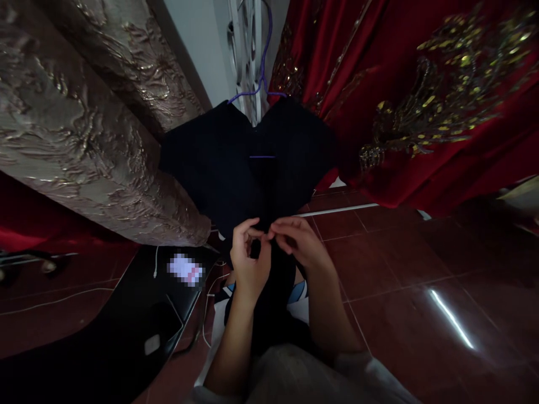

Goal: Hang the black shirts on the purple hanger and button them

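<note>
A dark navy, nearly black garment [210, 151] with a V-shaped neck hangs on a purple wire hanger [264, 84] in front of me. Its lower part stretches down toward my lap. At the garment's front, my left hand [251, 258] is closed in a pinch, thumb and fingertips together. My right hand [301, 241] pinches right beside it, and the fingertips of both hands nearly touch. Whatever lies between the fingertips is too small and dark to make out. A thin purple line, the hanger's bar, shows in the neck opening above the hands.
Patterned beige-gold fabric [96, 129] hangs at the left, and red cloth with gold sequins [421, 101] at the right. A black bench [122, 303] at the left bears a lit, blurred phone [185, 269], a white cable and a small white case [152, 344]. The floor [391, 269] has reddish tiles.
</note>
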The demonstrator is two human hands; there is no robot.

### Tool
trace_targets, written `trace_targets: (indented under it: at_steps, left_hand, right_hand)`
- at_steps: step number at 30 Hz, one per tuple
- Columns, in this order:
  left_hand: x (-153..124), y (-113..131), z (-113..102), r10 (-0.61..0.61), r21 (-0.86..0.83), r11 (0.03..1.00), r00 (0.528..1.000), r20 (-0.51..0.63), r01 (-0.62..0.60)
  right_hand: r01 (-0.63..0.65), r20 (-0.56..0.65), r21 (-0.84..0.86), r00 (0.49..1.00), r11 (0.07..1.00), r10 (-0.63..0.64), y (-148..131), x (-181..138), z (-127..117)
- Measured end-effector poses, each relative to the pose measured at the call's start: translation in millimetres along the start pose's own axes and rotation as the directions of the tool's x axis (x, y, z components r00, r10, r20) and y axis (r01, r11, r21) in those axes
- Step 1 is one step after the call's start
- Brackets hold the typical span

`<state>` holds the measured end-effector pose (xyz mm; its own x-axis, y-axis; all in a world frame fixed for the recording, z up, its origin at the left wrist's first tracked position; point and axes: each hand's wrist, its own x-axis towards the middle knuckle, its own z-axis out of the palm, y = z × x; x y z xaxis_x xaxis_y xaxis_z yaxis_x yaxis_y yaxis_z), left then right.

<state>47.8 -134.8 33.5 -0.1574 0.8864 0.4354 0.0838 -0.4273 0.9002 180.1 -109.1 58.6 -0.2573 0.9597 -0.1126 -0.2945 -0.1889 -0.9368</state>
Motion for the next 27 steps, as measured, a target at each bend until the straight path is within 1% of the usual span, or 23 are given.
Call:
trace_targets:
  at_steps: [1, 3, 5, 6, 8, 10, 11, 13, 14, 15, 16, 18, 19, 21, 23, 24, 26, 27]
  left_hand:
    - [0.2, -1.8, 1.2, 0.0, 0.01, 1.0, 1.0, 0.001, 0.0]
    - [0.3, -11.8, 5.3, 0.001, 0.032, 0.999, 1.0, 0.011, -0.002]
    - [-0.3, -29.1, 10.6, 0.004, 0.064, 0.998, 1.0, 0.028, -0.005]
    - [-0.7, -38.6, 13.1, 0.003, 0.077, 0.997, 0.999, 0.038, -0.006]
    - [-0.6, -53.9, 17.1, -0.007, 0.094, 0.996, 0.998, 0.057, 0.001]
    - [3.5, -58.2, 18.2, -0.027, 0.106, 0.994, 0.994, 0.11, 0.016]
    - [8.4, -55.1, 17.6, -0.037, 0.11, 0.994, 0.985, 0.166, 0.019]
    - [26.0, -39.1, 14.1, -0.031, 0.097, 0.995, 0.953, 0.3, 0.002]
    - [39.1, -27.7, 11.7, -0.005, 0.078, 0.997, 0.935, 0.355, -0.024]
    - [55.0, -15.2, 9.3, 0.043, 0.047, 0.997, 0.93, 0.366, -0.065]
    - [72.8, -2.4, 7.3, 0.102, 0.022, 0.993, 0.934, 0.343, -0.117]
    - [110.1, 21.0, 6.0, 0.223, 0.018, 0.972, 0.949, 0.221, -0.233]
    - [127.0, 30.9, 7.1, 0.274, 0.033, 0.958, 0.946, 0.175, -0.284]
    - [151.3, 47.4, 12.8, 0.35, 0.078, 0.927, 0.921, 0.17, -0.366]
    - [161.7, 61.4, 19.9, 0.396, 0.123, 0.899, 0.9, 0.181, -0.42]
    - [163.7, 67.6, 21.9, 0.418, 0.142, 0.885, 0.892, 0.174, -0.443]
    - [169.5, 75.8, 17.8, 0.493, 0.171, 0.843, 0.86, 0.132, -0.51]
    - [176.6, 76.0, 9.9, 0.546, 0.195, 0.81, 0.833, 0.094, -0.553]
  right_hand:
    - [0.014, 0.009, 0.025, 1.0, 1.0, -0.014, -8.2, 8.3, -1.4]
    - [0.107, -0.021, 0.054, 0.994, 0.993, -0.106, -33.1, 30.2, -2.4]
    - [0.245, -0.114, 0.077, 0.965, 0.967, -0.235, -66.0, 55.6, -0.4]
    - [0.289, -0.166, 0.09, 0.948, 0.953, -0.271, -82.9, 67.5, 1.8]
    - [0.332, -0.254, 0.114, 0.921, 0.936, -0.295, -111.2, 85.2, 7.5]
    - [0.365, -0.265, 0.12, 0.908, 0.923, -0.324, -126.6, 92.4, 12.6]
    - [0.384, -0.246, 0.12, 0.905, 0.915, -0.348, -128.9, 92.4, 14.3]
    - [0.439, -0.202, 0.106, 0.888, 0.892, -0.413, -125.9, 88.0, 15.7]
    - [0.46, -0.191, 0.09, 0.878, 0.883, -0.438, -122.7, 84.7, 15.9]
    - [0.472, -0.187, 0.064, 0.871, 0.879, -0.454, -119.8, 81.3, 16.2]
    - [0.476, -0.188, 0.028, 0.866, 0.879, -0.463, -117.9, 78.2, 16.9]
    - [0.466, -0.184, -0.065, 0.863, 0.882, -0.47, -118.0, 73.7, 19.5]
    - [0.464, -0.17, -0.105, 0.863, 0.879, -0.476, -119.4, 72.8, 21.1]
    - [0.509, -0.136, -0.161, 0.837, 0.846, -0.529, -121.3, 74.5, 23.2]
    - [0.553, -0.138, -0.222, 0.797, 0.803, -0.587, -115.9, 81.0, 21.2]
    - [0.549, -0.159, -0.262, 0.786, 0.793, -0.597, -108.9, 85.5, 18.3]
    - [0.477, -0.218, -0.348, 0.796, 0.807, -0.565, -86.7, 94.3, 10.3]
    - [0.429, -0.239, -0.373, 0.812, 0.823, -0.532, -73.0, 97.6, 6.2]
